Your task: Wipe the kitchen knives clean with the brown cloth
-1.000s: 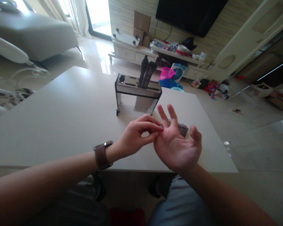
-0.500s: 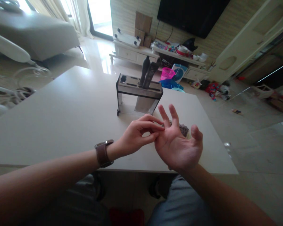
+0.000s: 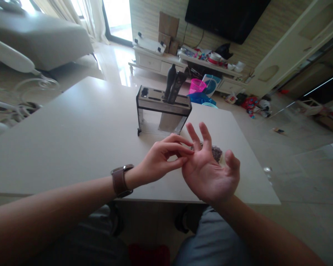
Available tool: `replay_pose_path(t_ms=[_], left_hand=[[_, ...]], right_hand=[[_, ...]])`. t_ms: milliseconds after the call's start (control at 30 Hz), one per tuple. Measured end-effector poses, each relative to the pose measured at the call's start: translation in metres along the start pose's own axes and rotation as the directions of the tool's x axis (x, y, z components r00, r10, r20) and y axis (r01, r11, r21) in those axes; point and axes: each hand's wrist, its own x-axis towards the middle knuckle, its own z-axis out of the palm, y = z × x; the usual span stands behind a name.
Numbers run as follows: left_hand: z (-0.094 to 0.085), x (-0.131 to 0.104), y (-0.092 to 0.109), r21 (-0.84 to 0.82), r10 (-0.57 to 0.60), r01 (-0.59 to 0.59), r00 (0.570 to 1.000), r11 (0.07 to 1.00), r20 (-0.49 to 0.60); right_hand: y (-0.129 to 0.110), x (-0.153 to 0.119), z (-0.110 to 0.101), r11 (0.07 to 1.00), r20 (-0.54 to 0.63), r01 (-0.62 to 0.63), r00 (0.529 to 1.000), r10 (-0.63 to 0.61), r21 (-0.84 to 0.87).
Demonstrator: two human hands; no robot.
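Observation:
My left hand (image 3: 165,159), with a brown-strapped watch (image 3: 120,181) on its wrist, pinches the outer edge of my right hand near the finger bases. My right hand (image 3: 211,171) is turned palm up, with two fingers stretched out and the thumb spread. Its other fingers are hidden or folded, and it holds nothing I can see. Behind it lies a dark speckled bundle (image 3: 217,152), partly covered by the hand. A knife block (image 3: 163,105) with a metal top and clear sides stands just beyond my hands, with black-handled knives (image 3: 175,87) upright in it.
The white table (image 3: 72,147) reaches to my lap. Past it are a low white cabinet (image 3: 150,63), a pink basket (image 3: 197,86) and a blue tub (image 3: 201,99). A white chair (image 3: 12,55) stands to the left, and a television (image 3: 226,18) hangs on the wall.
Almost nothing differs. My right hand's thumb has shifted very slightly to the right, while my left hand keeps its pinch.

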Motion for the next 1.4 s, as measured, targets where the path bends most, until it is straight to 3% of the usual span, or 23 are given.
replay_pose_path(t_ms=[533,800,1400], left_hand=[[0.0017,0.0015,0.0033,0.102,0.026,-0.024,1.0,0.995,-0.017],[0.0001,0.003,0.0052,0.194,0.112,-0.108,0.994,0.975,-0.008],[0.0004,0.002,0.0088,0.092,0.045,-0.045,0.999,0.995,-0.004]], right_hand=[[0.0005,-0.0007,0.0004,0.999,-0.002,0.025,1.0,-0.025,-0.045],[0.0003,0.0008,0.0009,1.0,-0.009,0.003,1.0,-0.003,-0.012],[-0.0024,-0.0013,0.0054,1.0,-0.04,-0.017,0.999,0.016,-0.019]])
